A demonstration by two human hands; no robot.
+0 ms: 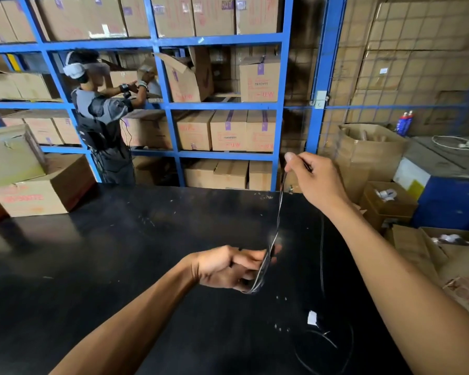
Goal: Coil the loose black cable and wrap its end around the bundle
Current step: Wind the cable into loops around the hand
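Observation:
The thin black cable [279, 212] runs taut between my two hands above the black table [119, 253]. My left hand [228, 267] is low, near the table's middle, closed around several gathered loops of the cable. My right hand [313, 180] is raised up and to the right, pinching the top of the loops between thumb and fingers. A loose tail of the cable [322, 255] hangs under my right forearm and curls on the table at the lower right, beside a small white tag [312, 318].
A cardboard box [38, 193] stands on the table's far left corner. Behind the table a blue shelf rack [157, 104] holds several cartons, and a person [100, 117] works at it. Open cartons [371, 155] and a blue cabinet [450, 201] crowd the right side.

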